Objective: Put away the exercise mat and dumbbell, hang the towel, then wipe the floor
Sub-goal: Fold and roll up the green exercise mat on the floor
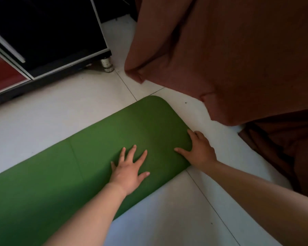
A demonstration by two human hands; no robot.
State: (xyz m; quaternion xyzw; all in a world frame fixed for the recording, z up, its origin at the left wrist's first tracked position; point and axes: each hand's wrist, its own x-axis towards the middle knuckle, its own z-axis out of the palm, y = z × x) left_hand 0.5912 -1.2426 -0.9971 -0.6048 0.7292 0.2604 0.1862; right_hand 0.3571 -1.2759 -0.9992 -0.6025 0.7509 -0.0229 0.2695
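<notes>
Our left hand [129,172] lies spread flat on the mat [96,153]; our right hand [199,150] cups its right end, fingers open. We should roll tightly and evenly.

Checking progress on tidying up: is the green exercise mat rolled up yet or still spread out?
Still spread flat. The green mat lies unrolled on the tile floor, with the left hand pressed on top and the right hand at its end edge.

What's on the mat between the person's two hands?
Nothing: in the head view, only bare green mat shows between the left hand, lying flat on it, and the right hand at its end edge.
</notes>
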